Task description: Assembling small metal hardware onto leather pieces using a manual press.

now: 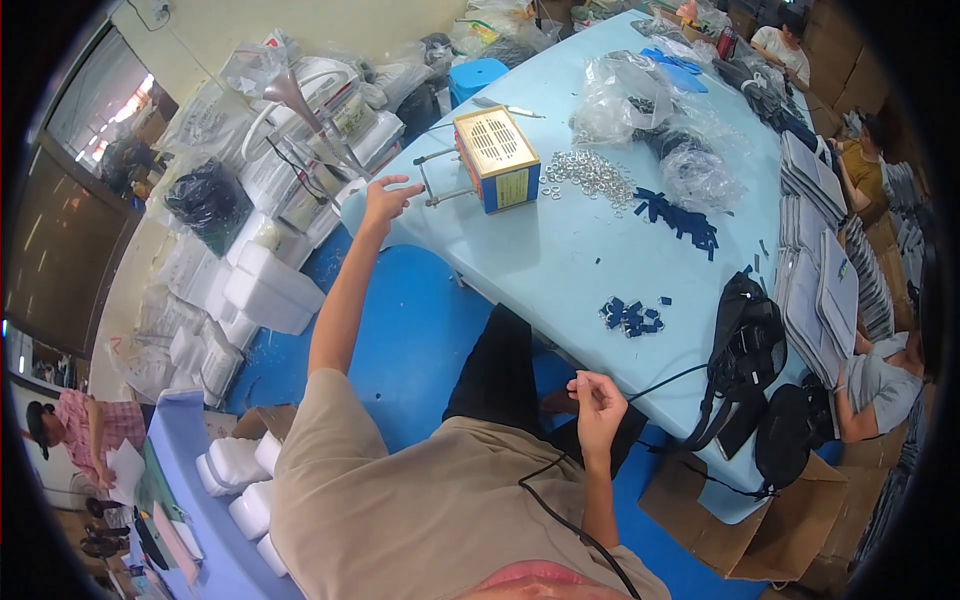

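Note:
My left hand (387, 203) reaches over the table's left corner, its fingers stretched out and apart. Its fingertips are close to the thin metal frame (450, 196) that juts from a blue box with a slotted, cream-coloured top (498, 142); I cannot tell whether they touch. Near the table's front edge, my right hand (598, 402) is closed in a pinch, and what sits between its fingers, if anything, is too small to make out. Beyond it lies a small pile of navy strips with metal rings (632, 318). Loose metal rings (595, 180) and plain navy strips (682, 225) lie right of the box.
Clear plastic bags (620, 95) cover part of the pale blue table (520, 260). A black bag (745, 340) and a cable lie at its right edge, above an open cardboard box (785, 515). White foam blocks (270, 290) stand left. Several people sit or stand around.

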`<state>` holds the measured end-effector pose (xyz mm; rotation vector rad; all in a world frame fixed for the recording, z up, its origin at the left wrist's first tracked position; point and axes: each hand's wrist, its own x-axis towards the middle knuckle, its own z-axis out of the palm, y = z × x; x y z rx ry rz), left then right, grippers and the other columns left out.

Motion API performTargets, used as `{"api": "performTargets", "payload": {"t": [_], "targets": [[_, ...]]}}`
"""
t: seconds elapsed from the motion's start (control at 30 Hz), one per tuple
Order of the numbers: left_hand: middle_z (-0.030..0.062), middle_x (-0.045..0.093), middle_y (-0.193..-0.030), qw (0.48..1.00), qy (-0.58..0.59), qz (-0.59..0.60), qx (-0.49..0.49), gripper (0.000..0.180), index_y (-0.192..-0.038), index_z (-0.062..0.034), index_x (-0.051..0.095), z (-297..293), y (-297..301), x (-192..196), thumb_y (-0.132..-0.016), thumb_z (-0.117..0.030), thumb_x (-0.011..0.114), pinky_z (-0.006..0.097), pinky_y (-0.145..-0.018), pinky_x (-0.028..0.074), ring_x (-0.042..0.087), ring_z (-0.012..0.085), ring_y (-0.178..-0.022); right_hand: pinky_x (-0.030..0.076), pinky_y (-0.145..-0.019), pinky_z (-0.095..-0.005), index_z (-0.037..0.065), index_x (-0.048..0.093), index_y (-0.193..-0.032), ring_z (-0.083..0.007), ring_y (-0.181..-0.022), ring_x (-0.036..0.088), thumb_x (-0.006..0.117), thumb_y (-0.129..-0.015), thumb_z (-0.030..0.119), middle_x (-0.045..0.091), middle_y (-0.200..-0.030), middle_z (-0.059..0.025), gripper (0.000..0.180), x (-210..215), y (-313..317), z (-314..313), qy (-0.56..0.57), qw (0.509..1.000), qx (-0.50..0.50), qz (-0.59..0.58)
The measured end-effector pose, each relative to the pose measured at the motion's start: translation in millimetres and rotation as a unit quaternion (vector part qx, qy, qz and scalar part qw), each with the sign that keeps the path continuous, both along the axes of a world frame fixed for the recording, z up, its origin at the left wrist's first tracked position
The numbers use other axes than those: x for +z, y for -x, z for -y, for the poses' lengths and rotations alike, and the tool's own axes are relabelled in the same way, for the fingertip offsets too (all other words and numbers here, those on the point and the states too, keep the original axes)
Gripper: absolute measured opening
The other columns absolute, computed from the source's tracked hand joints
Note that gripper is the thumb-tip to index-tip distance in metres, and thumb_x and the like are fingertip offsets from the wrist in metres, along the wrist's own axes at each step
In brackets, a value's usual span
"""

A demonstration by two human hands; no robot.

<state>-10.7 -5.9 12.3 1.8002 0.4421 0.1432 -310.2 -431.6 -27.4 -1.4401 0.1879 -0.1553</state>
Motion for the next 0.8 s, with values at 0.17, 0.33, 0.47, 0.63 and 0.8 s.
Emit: {"api": "performTargets", "payload": {"t": [0.17, 0.33, 0.47, 0.63, 0.8], "targets": [[0.0022, 0.069, -0.081, 0.999, -0.013, 0.025, 0.018, 0.046, -0.112, -0.0038, 0.065, 9.7, 24.2, 16.5, -0.076, -0.019, 0.090, 0.020, -0.051, 0.036, 0.056, 0.0076, -0.063, 0.055, -0.071, -0.0219, -0.003, 0.070, -0.103, -0.0106, -0.082, 0.068, 0.067, -0.098, 0.007, 0.070, -0.089, -0.0070, 0.012, 2.6, 0.7, -1.7, 0.000, 1.000, 0.000, -0.004], [0.0039, 0.072, -0.085, 0.987, 0.131, 0.076, -0.052, 0.042, -0.116, -0.0040, 0.060, 54.3, 87.5, 52.8, -0.083, -0.014, 0.083, 0.020, -0.053, 0.035, 0.052, 0.0056, -0.063, 0.055, -0.074, -0.0235, -0.005, 0.070, -0.104, -0.0127, -0.086, 0.070, 0.067, -0.097, 0.007, 0.071, -0.091, -0.0079, 0.014, 19.1, -12.7, -15.6, 0.003, 1.000, 0.020, 0.002], [0.0066, 0.074, -0.089, 0.955, 0.230, 0.131, -0.131, 0.037, -0.115, -0.0052, 0.057, 111.3, 143.4, 69.5, -0.086, -0.009, 0.080, 0.021, -0.053, 0.034, 0.052, 0.0043, -0.063, 0.054, -0.077, -0.0243, -0.005, 0.070, -0.103, -0.0139, -0.090, 0.070, 0.067, -0.096, 0.004, 0.072, -0.096, -0.0090, 0.012, 55.9, -37.2, -36.7, 0.013, 0.996, 0.055, 0.068], [0.0094, 0.075, -0.091, 0.947, 0.242, 0.119, -0.173, 0.034, -0.109, -0.0067, 0.057, 176.5, 190.0, 88.4, -0.085, -0.006, 0.081, 0.019, -0.053, 0.036, 0.055, 0.0041, -0.065, 0.054, -0.083, -0.0252, -0.005, 0.066, -0.106, -0.0122, -0.095, 0.066, 0.066, -0.095, 0.000, 0.069, -0.105, -0.0093, 0.012, 98.5, -60.3, -57.4, -0.033, 0.988, 0.061, 0.136], [0.0123, 0.075, -0.095, 0.947, 0.191, 0.174, -0.191, 0.035, -0.107, -0.0045, 0.055, 204.2, 210.5, 81.9, -0.084, 0.000, 0.080, 0.019, -0.054, 0.040, 0.058, 0.0044, -0.068, 0.055, -0.086, -0.0265, -0.004, 0.065, -0.109, -0.0129, -0.098, 0.066, 0.068, -0.093, -0.001, 0.068, -0.106, -0.0097, 0.017, 104.6, -62.9, -54.3, -0.097, 0.984, 0.056, 0.135]]}}
